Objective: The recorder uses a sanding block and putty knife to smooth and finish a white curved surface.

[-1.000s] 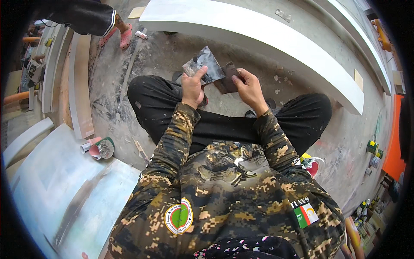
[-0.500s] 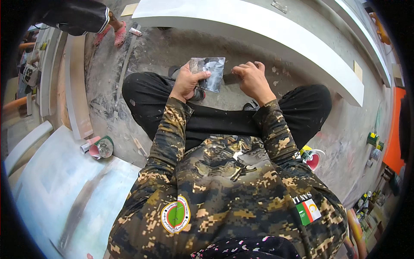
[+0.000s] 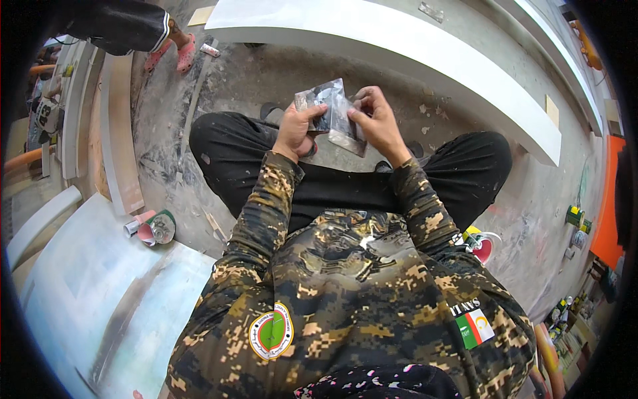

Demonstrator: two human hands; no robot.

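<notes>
My left hand [image 3: 294,132] is closed on a flat metal spreader [image 3: 325,94], its thumb across the smeared, shiny face. A second flat spreader [image 3: 348,138], greyish and smudged, is pinched in my right hand [image 3: 377,121] between thumb and fingers. The two thin plates touch or overlap in front of me, above my crossed legs; exactly where their edges meet I cannot tell. My right fingertips are partly behind the second plate.
A long white board [image 3: 399,50] curves across the floor ahead. Someone in pink clogs [image 3: 185,54] stands at far left. Painted panels [image 3: 80,292] lie left, beside a tipped can [image 3: 158,228]. A red-lined container [image 3: 487,247] sits by my right side.
My right hand has moved left and turned, bringing its spreader against the one in my left hand. The left hand's spreader has tilted slightly.
</notes>
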